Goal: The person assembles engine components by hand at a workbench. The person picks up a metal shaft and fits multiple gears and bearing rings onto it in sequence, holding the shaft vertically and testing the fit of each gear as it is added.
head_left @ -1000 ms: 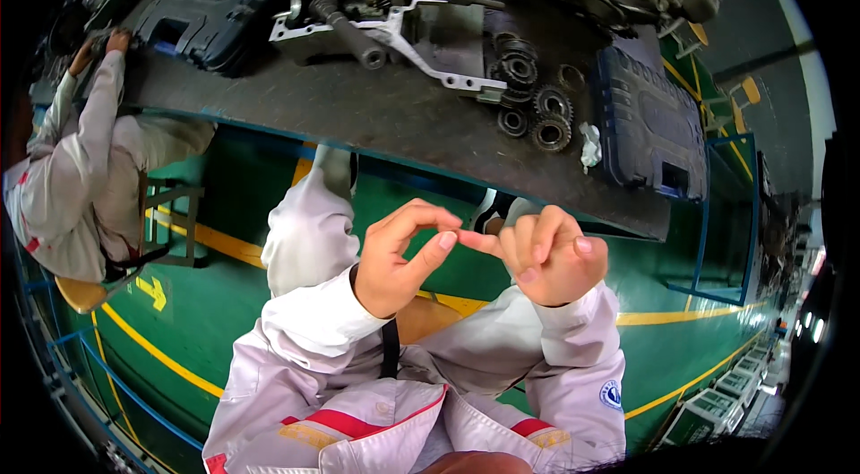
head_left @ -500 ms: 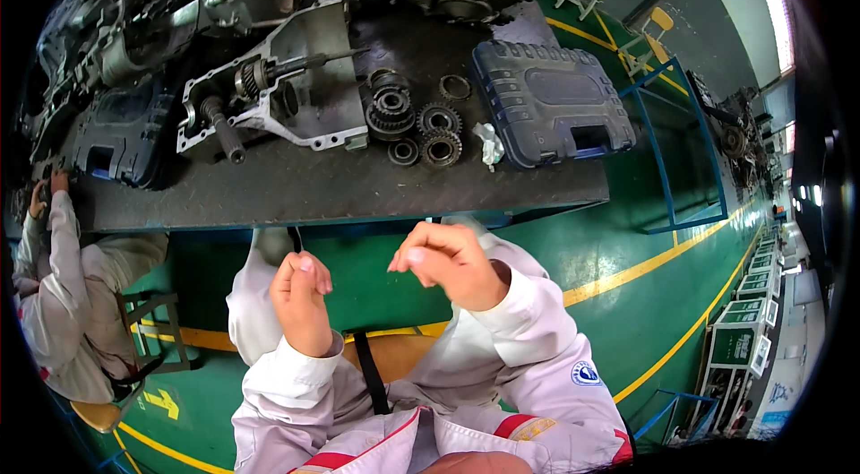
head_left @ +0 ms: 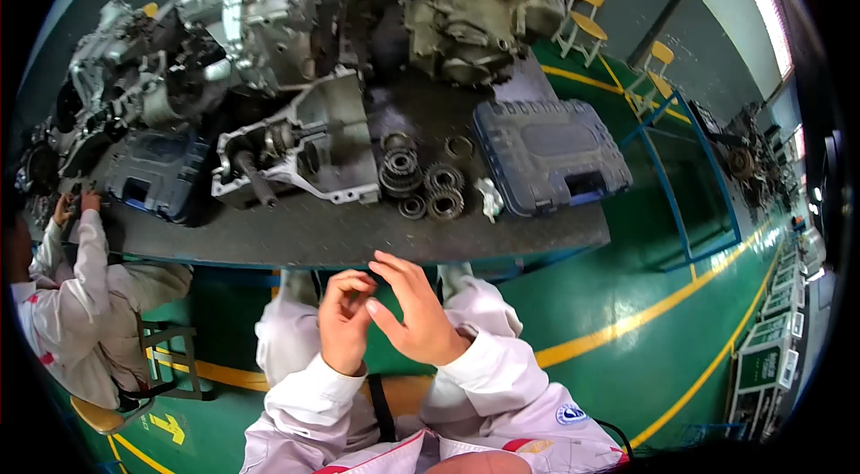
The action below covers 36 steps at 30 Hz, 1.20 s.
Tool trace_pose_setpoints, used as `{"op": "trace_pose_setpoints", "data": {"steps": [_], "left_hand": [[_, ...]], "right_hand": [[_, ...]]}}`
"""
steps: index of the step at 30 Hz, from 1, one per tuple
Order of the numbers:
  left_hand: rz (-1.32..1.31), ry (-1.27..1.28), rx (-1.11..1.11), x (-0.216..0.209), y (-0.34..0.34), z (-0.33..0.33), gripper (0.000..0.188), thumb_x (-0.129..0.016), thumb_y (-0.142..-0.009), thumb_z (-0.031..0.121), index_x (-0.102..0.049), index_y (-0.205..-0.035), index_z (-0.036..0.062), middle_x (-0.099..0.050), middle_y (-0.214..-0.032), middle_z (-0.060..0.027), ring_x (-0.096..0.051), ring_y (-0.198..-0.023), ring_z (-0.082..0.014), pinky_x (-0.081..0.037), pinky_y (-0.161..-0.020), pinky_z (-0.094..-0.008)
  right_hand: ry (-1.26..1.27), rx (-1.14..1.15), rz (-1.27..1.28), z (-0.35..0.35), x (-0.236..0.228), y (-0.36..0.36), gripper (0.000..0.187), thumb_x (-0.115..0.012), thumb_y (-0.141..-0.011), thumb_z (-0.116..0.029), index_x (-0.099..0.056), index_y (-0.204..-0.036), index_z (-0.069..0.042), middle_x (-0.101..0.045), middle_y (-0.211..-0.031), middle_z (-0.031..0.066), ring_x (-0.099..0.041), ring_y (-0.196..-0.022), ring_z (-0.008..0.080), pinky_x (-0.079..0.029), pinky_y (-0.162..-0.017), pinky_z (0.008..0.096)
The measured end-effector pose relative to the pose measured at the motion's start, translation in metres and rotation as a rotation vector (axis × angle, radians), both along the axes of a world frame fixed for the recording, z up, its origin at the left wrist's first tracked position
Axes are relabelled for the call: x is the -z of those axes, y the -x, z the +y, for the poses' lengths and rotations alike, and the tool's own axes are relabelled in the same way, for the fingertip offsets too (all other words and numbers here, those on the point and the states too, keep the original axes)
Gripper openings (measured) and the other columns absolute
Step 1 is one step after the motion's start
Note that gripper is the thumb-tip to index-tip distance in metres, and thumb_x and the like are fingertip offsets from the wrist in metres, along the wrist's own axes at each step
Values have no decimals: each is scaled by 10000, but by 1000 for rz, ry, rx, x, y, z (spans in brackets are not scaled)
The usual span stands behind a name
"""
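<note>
The person's 2 hands (head_left: 345, 322) (head_left: 421, 322), 2 cases (head_left: 551, 151) (head_left: 159, 171)

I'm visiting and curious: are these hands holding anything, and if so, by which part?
Nothing visible is held: the bare, curled left hand and the bare, loosely open right hand are close together.

Left hand (head_left: 345, 322) and right hand (head_left: 417, 317) hover close together before a workbench (head_left: 224, 238) bearing an open housing (head_left: 348, 142), gears (head_left: 399, 171) and a dark case (head_left: 555, 165).
</note>
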<state>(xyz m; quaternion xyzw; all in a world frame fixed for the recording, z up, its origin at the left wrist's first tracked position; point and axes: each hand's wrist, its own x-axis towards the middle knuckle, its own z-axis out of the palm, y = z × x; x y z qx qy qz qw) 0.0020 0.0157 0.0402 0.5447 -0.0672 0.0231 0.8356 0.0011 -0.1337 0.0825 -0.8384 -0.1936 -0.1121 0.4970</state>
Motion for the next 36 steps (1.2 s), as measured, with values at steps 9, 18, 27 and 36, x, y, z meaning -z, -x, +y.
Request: {"op": "trace_pose_setpoints", "data": {"steps": [9,18,27,36], "left_hand": [[72,91,119,0,1,-8,180,-595,-952,-56,-569,-1108,30,-598,-1031,-17,-576,-948,-114,-490,-862,-274],[-139,-492,14,47,22,-32,589,-607,-1021,168,-316,-1527,91,-441,-1472,-164,-553,-1278,-347,-434,-1089,-410],[459,818,304,92,59,-72,715,-385,-1053,603,-140,-1647,290,-352,-1626,-131,-503,-1377,-430,-442,-1104,-521],[415,739,356,-71,40,-1,617,-356,-1082,443,-433,-1539,34,-455,-1594,-131,-427,-1465,-263,-295,-1242,-419]], "right_hand": [[-379,-72,251,19,27,4,530,-555,-1041,-166,-436,-1521,24,-550,-1473,220,-552,-1343,292,-424,-1111,352],[-522,-30,382,16,36,0,430,-564,-1036,-171,-561,-1404,52,-627,-1393,227,-612,-1276,297,-444,-1091,349],[108,-76,111,26,48,36,519,-619,-935,-183,-573,-1440,-71,-404,-1622,190,-319,-1514,406,-248,-1220,490],[11,204,-110,6,31,16,405,-506,-1016,-285,-674,-1299,-49,-580,-1458,195,-487,-1386,412,-267,-1189,564]]}}
